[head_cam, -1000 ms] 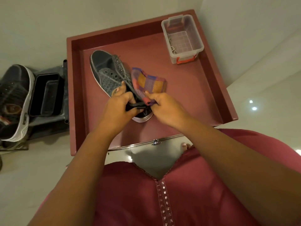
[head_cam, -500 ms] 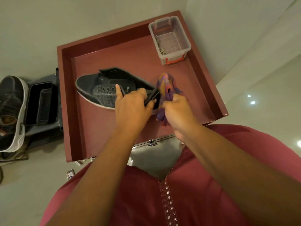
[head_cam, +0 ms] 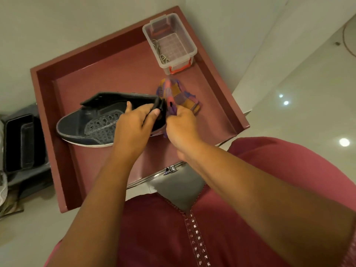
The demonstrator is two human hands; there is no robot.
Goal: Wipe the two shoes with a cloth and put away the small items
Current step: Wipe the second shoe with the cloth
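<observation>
A dark grey sneaker (head_cam: 90,126) with a white sole lies on its side in the red tray (head_cam: 63,105), toe to the left. My left hand (head_cam: 134,124) grips its heel collar. My right hand (head_cam: 182,128) presses a checked orange and purple cloth (head_cam: 179,93) against the heel, and the rest of the cloth hangs out behind it. A clear plastic box (head_cam: 171,43) with a red latch stands at the tray's far right corner and holds a thin cord. A second, black shoe with a white sole (head_cam: 2,187) is just visible at the left edge.
A black rectangular bin (head_cam: 21,141) sits on a grey surface left of the tray. A metal latch (head_cam: 169,169) shows under the tray's near edge. White wall lies behind, and glossy white floor to the right.
The sneaker has been turned from pointing away to lying sideways with its toe left. My right hand has shifted the cloth from over the shoe to its heel end.
</observation>
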